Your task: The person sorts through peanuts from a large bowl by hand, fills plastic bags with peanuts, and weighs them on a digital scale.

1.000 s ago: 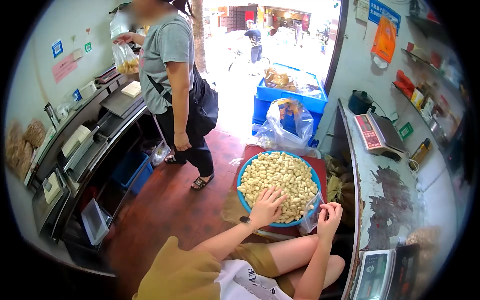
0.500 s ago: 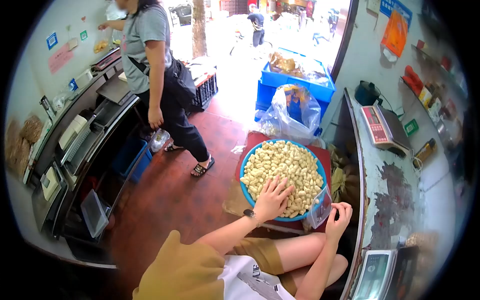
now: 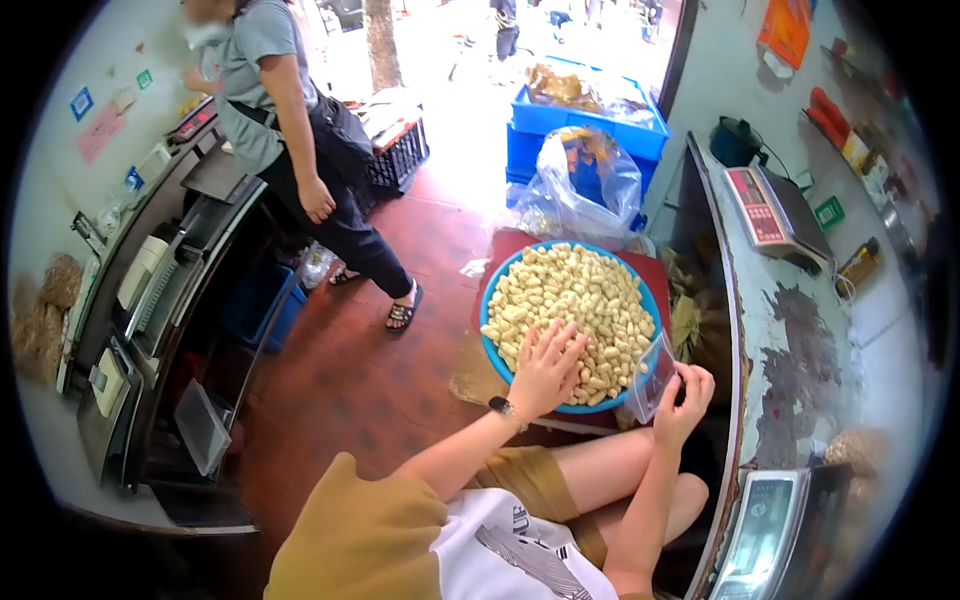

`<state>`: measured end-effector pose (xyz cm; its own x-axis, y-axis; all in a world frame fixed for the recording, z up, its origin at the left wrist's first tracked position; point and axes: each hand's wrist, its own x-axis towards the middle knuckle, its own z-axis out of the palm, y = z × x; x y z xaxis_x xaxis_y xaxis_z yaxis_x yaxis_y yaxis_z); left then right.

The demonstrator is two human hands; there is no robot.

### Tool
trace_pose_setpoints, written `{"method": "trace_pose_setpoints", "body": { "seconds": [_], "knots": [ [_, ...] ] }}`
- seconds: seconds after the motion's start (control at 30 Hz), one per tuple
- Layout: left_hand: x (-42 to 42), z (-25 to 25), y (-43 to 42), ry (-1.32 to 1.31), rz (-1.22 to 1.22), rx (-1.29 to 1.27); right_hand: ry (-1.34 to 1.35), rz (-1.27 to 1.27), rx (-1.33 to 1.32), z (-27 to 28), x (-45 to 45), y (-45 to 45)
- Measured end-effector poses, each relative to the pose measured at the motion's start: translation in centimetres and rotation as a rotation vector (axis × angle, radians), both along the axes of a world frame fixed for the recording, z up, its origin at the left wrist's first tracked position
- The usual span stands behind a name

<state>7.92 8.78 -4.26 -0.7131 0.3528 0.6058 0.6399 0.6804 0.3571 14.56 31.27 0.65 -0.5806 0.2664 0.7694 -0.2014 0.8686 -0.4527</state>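
A round blue basin (image 3: 489, 352) heaped with unshelled peanuts (image 3: 571, 291) stands in front of my knees. My left hand (image 3: 549, 367) lies palm down on the near side of the heap, fingers spread. A dark watch or band is on that wrist. At the basin's right rim, my right hand (image 3: 686, 401) pinches the edge of a clear plastic bag (image 3: 652, 376). The bag hangs beside the peanuts, its mouth tilted toward them. Whether anything is inside it, I cannot tell.
A person (image 3: 290, 130) stands at the left counter. Beyond the basin are a large clear bag (image 3: 582, 190) and stacked blue crates (image 3: 640, 140). The right counter holds a red-faced scale (image 3: 757, 208) and another scale (image 3: 762, 535). A black crate (image 3: 402, 160) sits near the doorway.
My view has tilted down a little, so the basin sits higher in it. My hands keep nearly the same places at the peanuts and bag. The other person's raised arm has come down.
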Motion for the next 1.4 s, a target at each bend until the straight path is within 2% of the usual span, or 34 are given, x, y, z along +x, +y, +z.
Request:
{"method": "trace_pose_setpoints", "body": {
  "seconds": [0.27, 0.43, 0.57, 0.63, 0.7, 0.73, 0.8, 0.83, 0.93, 1.03, 1.33, 1.4],
  "knots": [
    [0.2, -0.5, 0.0, 0.093, 0.041, 0.037, 0.060, -0.009, -0.078, -0.1, 0.3, 0.3],
    [0.2, -1.0, -0.9, 0.015, 0.101, 0.275, 0.095, -0.002, -0.055, 0.5, 0.7, -0.5],
    [-0.5, 0.7, -3.5, -0.014, 0.301, 0.137, 0.122, 0.038, 0.070, 1.4, 1.9, -2.6],
    [-1.9, 0.2, -4.4, -0.026, 0.408, 0.126, 0.073, 0.098, 0.110, 1.4, 2.7, -4.9],
    [-3.7, -0.7, -4.8, -0.029, 0.478, 0.120, 0.087, 0.263, 0.118, -0.1, 2.4, -7.7],
    [-4.7, -1.5, -4.5, -0.070, 0.454, 0.192, 0.048, 0.318, 0.158, -0.6, 2.1, -9.1],
    [-5.7, -3.0, -4.0, -0.158, 0.402, 0.332, -0.079, 0.438, 0.068, -0.9, 1.4, -12.7],
    [-5.9, -3.5, -3.9, -0.086, 0.460, 0.124, -0.216, 0.494, 0.014, -1.2, 1.0, -13.8],
    [-6.2, -3.6, -4.0, -0.175, 0.401, 0.274, -0.302, 0.460, 0.063, -1.7, -1.6, -16.0],
    [-6.4, -3.7, -4.3, -0.162, 0.350, 0.297, -0.363, 0.248, 0.312, -3.0, -4.5, -16.9],
    [-6.5, -3.5, -4.2, -0.142, 0.282, 0.275, -0.386, 0.119, 0.510, -5.3, -7.3, -14.1],
    [-6.6, -3.2, -4.2, -0.168, 0.253, 0.270, -0.401, 0.084, 0.471, -5.1, -7.5, -14.0]
  ]
}}
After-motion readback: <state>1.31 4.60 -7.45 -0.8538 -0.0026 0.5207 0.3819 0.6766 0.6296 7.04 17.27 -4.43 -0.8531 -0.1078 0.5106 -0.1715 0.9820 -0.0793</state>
